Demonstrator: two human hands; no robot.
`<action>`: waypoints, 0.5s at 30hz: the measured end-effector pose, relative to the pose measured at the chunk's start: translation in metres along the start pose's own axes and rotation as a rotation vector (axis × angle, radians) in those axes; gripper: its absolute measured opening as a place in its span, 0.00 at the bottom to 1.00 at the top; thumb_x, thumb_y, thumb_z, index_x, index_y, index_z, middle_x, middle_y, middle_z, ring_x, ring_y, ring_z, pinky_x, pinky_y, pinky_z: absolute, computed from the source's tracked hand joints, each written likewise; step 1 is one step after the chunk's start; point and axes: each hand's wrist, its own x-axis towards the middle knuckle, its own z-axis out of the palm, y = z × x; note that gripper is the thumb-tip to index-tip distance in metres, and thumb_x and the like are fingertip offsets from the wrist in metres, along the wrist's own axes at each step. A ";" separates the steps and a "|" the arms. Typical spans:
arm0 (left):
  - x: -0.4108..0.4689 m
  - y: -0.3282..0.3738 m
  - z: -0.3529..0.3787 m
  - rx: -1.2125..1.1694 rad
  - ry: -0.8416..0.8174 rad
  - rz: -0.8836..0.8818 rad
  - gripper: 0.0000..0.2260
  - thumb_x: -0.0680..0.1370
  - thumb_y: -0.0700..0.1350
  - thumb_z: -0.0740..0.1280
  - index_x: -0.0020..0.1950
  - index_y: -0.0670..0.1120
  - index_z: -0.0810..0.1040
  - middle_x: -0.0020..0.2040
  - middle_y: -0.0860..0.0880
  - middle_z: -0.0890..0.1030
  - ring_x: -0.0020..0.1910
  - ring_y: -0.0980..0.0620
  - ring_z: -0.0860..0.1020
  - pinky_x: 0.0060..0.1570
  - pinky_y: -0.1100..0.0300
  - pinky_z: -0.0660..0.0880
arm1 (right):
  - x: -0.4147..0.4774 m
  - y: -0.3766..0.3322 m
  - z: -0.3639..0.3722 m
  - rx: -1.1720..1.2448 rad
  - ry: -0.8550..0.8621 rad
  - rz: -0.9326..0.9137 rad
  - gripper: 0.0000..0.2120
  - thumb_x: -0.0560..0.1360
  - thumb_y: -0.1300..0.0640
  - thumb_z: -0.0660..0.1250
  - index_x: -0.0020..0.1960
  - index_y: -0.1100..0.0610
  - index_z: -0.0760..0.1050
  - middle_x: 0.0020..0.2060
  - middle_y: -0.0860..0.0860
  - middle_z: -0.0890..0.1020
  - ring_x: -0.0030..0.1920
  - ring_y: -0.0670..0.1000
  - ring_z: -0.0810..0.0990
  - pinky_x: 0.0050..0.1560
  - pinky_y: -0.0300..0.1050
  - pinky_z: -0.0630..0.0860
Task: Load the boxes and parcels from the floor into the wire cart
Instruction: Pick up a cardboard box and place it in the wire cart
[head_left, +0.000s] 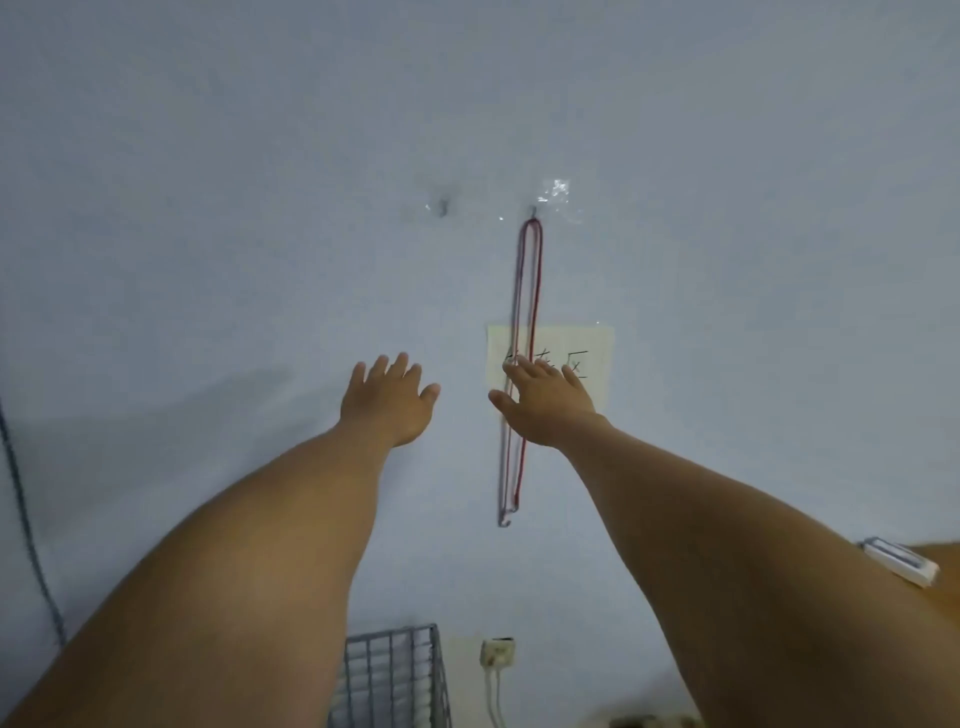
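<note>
- Two hands stretch toward a pale blue wall (208, 208) in the head view: the left hand (387, 400) and the right hand (548, 402). Both have their fingers spread straight and hold nothing.
- The right hand overlaps a pale yellow paper note (597, 343) and a long red cord loop (531, 223) hung from a hook; whether it touches them cannot be told.
- Only a top corner of the grey wire cart (389, 675) shows, at the bottom edge. It lies below both hands, between the forearms and nearer the left one.
- No boxes and no parcels are in view, so the hands probably have to come down to the floor beside the cart.
</note>
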 end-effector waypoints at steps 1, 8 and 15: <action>0.002 0.030 -0.015 -0.001 0.016 0.040 0.29 0.86 0.60 0.42 0.85 0.49 0.51 0.85 0.50 0.47 0.84 0.46 0.46 0.81 0.44 0.41 | -0.010 0.024 -0.020 -0.018 0.018 0.026 0.32 0.85 0.37 0.47 0.85 0.50 0.52 0.84 0.48 0.51 0.84 0.51 0.48 0.82 0.56 0.42; 0.022 0.227 -0.066 -0.035 0.074 0.293 0.29 0.86 0.60 0.42 0.85 0.49 0.53 0.85 0.50 0.48 0.84 0.46 0.46 0.81 0.44 0.42 | -0.081 0.189 -0.107 -0.106 0.105 0.289 0.32 0.85 0.37 0.45 0.85 0.50 0.49 0.84 0.48 0.49 0.84 0.51 0.46 0.82 0.56 0.40; 0.048 0.397 -0.047 -0.099 0.024 0.486 0.29 0.86 0.60 0.41 0.85 0.49 0.50 0.85 0.50 0.46 0.84 0.47 0.44 0.81 0.45 0.41 | -0.142 0.342 -0.126 -0.190 0.084 0.513 0.31 0.86 0.38 0.45 0.85 0.49 0.49 0.85 0.48 0.49 0.84 0.51 0.46 0.83 0.56 0.41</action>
